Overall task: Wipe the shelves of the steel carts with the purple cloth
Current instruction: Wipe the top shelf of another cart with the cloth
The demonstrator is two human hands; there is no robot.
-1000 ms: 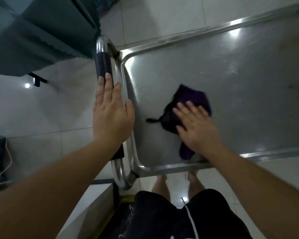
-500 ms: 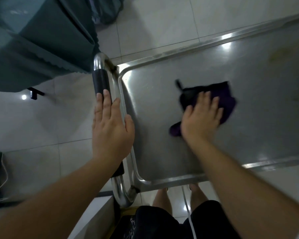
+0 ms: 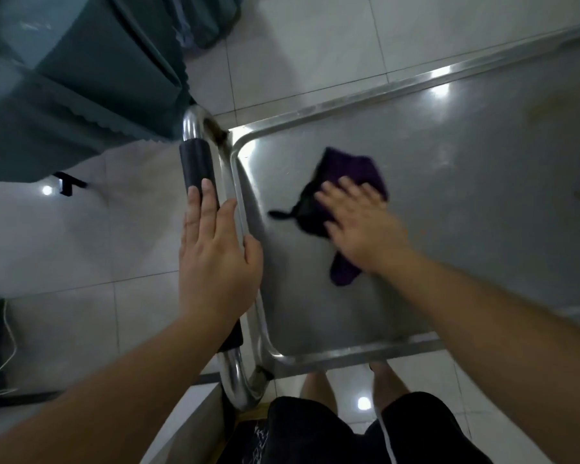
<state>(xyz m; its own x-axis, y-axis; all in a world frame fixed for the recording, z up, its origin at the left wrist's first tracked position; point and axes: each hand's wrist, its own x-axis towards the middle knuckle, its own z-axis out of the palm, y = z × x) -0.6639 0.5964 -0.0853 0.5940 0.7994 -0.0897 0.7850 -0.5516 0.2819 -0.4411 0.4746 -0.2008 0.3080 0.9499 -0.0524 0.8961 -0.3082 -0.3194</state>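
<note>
The steel cart's top shelf (image 3: pixel 466 182) fills the right half of the view, a shallow tray with a raised rim. On it lies the purple cloth (image 3: pixel 345 175), crumpled, with a dark tag trailing to its left. My right hand (image 3: pixel 362 226) presses flat on the cloth with straight, spread fingers, near the shelf's left part. My left hand (image 3: pixel 215 259) rests flat, fingers straight, on the cart's handle (image 3: pixel 196 162), which has a black grip sleeve on a chrome tube.
A dark green cloth-covered piece of furniture (image 3: pixel 64 78) stands at the upper left, close to the handle. White floor tiles (image 3: pixel 81 246) lie to the left and beyond the cart. My legs and black shorts (image 3: pixel 349 430) are at the shelf's near edge.
My right hand has slid the cloth back to the left and slightly nearer across the shelf, after going right and away half a second ago. My left hand has stayed on the handle.
</note>
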